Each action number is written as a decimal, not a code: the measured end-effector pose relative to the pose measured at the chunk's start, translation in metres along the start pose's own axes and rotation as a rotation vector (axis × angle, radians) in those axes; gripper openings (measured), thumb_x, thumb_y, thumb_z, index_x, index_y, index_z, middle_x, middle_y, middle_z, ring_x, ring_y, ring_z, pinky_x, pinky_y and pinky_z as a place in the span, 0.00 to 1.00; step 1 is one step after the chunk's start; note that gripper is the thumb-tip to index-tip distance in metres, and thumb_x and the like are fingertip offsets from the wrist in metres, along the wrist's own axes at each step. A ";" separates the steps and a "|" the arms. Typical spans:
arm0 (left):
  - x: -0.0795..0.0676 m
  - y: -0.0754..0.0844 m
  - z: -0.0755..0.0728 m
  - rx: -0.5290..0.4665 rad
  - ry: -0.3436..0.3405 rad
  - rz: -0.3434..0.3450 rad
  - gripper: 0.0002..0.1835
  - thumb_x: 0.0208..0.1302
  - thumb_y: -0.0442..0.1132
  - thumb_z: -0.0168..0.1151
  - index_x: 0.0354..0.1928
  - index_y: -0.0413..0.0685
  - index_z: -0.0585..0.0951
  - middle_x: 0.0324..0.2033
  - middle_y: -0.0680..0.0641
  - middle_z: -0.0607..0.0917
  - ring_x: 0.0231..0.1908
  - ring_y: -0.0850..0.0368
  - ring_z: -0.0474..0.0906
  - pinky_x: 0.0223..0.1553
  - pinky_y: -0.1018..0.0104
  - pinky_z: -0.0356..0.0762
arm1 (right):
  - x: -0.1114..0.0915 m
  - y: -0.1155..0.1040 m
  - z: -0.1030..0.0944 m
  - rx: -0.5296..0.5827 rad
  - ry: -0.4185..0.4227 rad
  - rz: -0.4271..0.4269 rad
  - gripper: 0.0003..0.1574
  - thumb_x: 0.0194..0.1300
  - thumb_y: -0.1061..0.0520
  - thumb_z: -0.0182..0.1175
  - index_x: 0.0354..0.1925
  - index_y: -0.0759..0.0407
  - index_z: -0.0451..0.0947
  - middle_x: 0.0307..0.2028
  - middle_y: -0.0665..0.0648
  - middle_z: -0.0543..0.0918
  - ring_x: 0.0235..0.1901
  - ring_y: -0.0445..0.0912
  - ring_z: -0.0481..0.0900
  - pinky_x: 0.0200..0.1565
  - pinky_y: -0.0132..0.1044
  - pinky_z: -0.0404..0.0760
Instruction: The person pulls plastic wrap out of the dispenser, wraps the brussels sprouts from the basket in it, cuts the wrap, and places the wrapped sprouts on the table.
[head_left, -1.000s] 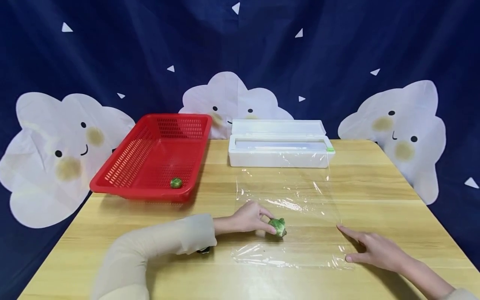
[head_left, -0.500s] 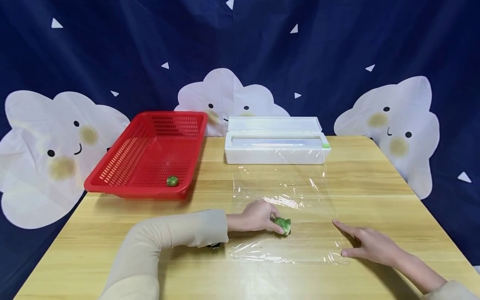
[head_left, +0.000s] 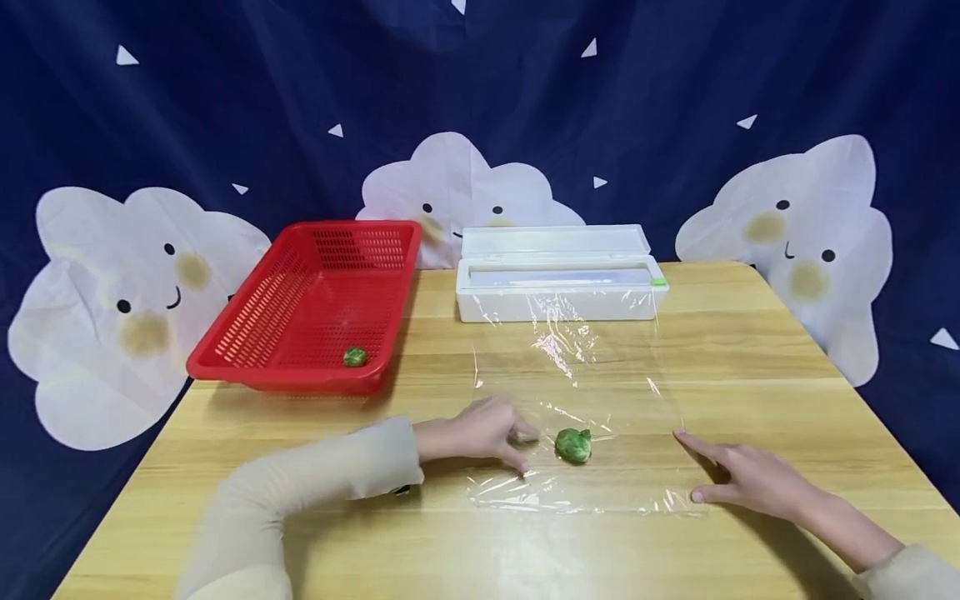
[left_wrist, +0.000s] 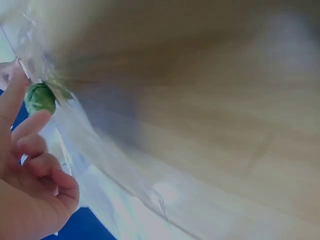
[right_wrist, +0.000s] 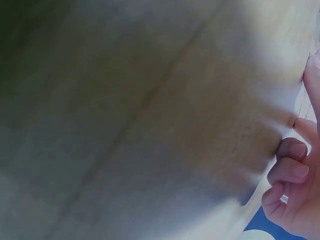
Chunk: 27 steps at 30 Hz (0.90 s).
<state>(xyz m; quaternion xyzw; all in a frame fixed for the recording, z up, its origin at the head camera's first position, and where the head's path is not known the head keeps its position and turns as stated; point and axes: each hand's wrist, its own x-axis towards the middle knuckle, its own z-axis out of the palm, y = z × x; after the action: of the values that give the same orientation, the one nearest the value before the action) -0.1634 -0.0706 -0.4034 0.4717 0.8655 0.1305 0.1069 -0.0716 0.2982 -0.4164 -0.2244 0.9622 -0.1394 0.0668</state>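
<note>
A green Brussels sprout [head_left: 573,447] lies on a sheet of clear plastic wrap [head_left: 517,502] spread over the table. Just left of the sprout is my left hand [head_left: 480,432], thumb and index finger apart with a gap between them and the sprout; the left wrist view shows the other fingers bent beside the sprout [left_wrist: 40,98]. At the wrap's right edge, my right hand [head_left: 757,487] touches down with extended index finger and thumb. Its remaining fingers [right_wrist: 287,170] are curled in the right wrist view.
The wrap runs out of a white dispenser box [head_left: 555,306] with its lid raised, at the back of the wooden table [head_left: 360,533]. A red basket [head_left: 281,382] stands at the back left, holding another sprout [head_left: 355,357]. Behind hangs a blue cloud-patterned curtain [head_left: 637,92].
My left hand set the sprout down on the wrap, let it go and drew back to the left. The right hand stays at the wrap's edge.
</note>
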 end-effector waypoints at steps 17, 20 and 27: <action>-0.058 -0.003 0.008 0.342 0.047 0.237 0.12 0.43 0.56 0.67 0.23 0.60 0.78 0.19 0.62 0.72 0.25 0.67 0.62 0.25 0.76 0.58 | -0.008 0.008 0.010 0.140 0.188 -0.032 0.56 0.46 0.45 0.69 0.68 0.58 0.54 0.32 0.52 0.79 0.28 0.35 0.72 0.25 0.31 0.69; -0.062 -0.002 0.009 0.311 0.074 0.227 0.10 0.44 0.55 0.68 0.24 0.60 0.80 0.21 0.63 0.75 0.25 0.68 0.64 0.27 0.77 0.60 | -0.009 0.012 0.013 0.264 0.223 -0.093 0.50 0.48 0.55 0.68 0.66 0.62 0.57 0.21 0.40 0.59 0.21 0.29 0.55 0.21 0.25 0.57; -0.073 0.000 0.014 0.335 0.109 0.235 0.10 0.49 0.57 0.63 0.24 0.62 0.82 0.28 0.60 0.74 0.31 0.66 0.67 0.29 0.76 0.59 | -0.010 0.014 0.017 0.165 0.355 -0.314 0.35 0.43 0.58 0.71 0.52 0.56 0.73 0.28 0.37 0.67 0.27 0.30 0.61 0.27 0.24 0.58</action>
<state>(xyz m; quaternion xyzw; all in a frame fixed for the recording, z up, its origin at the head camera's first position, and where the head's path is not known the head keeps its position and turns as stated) -0.1203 -0.1300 -0.4119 0.5729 0.8185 0.0216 -0.0360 -0.0654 0.3108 -0.4363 -0.3368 0.8975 -0.2635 -0.1077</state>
